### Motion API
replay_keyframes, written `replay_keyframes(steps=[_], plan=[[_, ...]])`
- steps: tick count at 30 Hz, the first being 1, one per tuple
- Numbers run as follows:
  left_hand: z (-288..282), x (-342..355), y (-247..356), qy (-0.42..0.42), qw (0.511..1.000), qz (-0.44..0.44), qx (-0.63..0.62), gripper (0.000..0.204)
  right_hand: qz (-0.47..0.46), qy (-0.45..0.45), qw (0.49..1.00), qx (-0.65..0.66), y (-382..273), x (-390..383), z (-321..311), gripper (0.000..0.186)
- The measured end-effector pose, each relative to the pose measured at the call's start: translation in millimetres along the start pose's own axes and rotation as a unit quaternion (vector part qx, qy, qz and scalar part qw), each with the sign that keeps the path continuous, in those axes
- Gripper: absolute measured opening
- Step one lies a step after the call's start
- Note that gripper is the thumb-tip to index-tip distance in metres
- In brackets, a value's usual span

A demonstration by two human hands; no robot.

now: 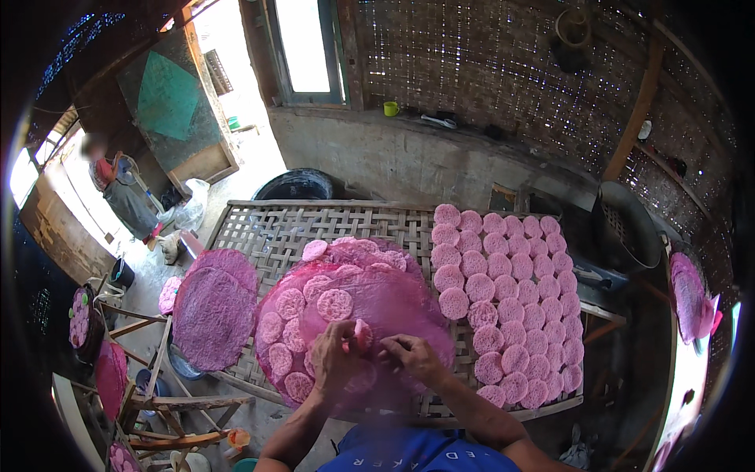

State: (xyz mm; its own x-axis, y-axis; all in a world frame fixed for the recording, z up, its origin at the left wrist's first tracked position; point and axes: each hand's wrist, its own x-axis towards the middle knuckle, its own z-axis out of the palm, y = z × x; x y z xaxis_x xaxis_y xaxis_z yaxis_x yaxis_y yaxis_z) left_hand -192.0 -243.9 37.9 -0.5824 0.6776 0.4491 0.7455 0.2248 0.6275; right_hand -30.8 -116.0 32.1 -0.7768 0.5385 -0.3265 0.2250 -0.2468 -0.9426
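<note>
My left hand (334,360) is closed on a round pink cracker (362,336), tilted up between thumb and fingers. Just to its right, my right hand (414,359) has its fingers bent and a little apart, and I see nothing held in them. Both are over a large round sheet of pink-purple cloth or netting (377,295). Several lacy pink discs lie on its left and upper parts, one of them a pale disc (335,304) above my left hand. The sheet rests on a woven bamboo rack (271,223).
Rows of pink discs (515,315) cover the rack's right side. Another round purple sheet (214,311) overhangs its left edge. Behind stands a black tub (295,186); at right, a dark metal pan (627,228). A person (118,189) stands near the left doorway. Wooden stands (189,401) fill the lower left.
</note>
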Motion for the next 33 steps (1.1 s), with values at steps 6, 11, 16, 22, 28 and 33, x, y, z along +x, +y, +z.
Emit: replay_keyframes(steps=[6,11,16,22,28,33], plan=[[-16.2,-23.5,-3.5,-0.079,0.992,0.065,-0.072,0.032,0.019,0.037,0.981,-0.188,3.1,35.0,23.6,0.053],[-35.0,-25.5,-30.5,0.002,0.997,0.034,-0.073,0.043,-0.090,0.094,0.965,-0.227,16.1,46.0,35.4,0.043],[-36.2,-1.3,-69.9,0.043,0.981,-0.178,0.071,0.042,-0.079,0.094,0.986,-0.110,23.2,13.4,27.7,0.032],[-33.7,-0.8,-104.0,0.047,0.961,-0.240,-0.129,0.019,-0.087,0.148,0.985,-0.007,32.3,-14.2,7.3,0.026],[-76.6,-23.3,-136.0,0.169,0.911,-0.276,-0.256,0.017,-0.150,0.290,0.941,0.091,48.8,-29.0,-67.9,0.017],[-87.9,-52.8,-113.2,0.170,0.855,-0.324,-0.368,0.012,-0.160,0.320,0.934,0.010,73.7,-3.0,-108.2,0.022]])
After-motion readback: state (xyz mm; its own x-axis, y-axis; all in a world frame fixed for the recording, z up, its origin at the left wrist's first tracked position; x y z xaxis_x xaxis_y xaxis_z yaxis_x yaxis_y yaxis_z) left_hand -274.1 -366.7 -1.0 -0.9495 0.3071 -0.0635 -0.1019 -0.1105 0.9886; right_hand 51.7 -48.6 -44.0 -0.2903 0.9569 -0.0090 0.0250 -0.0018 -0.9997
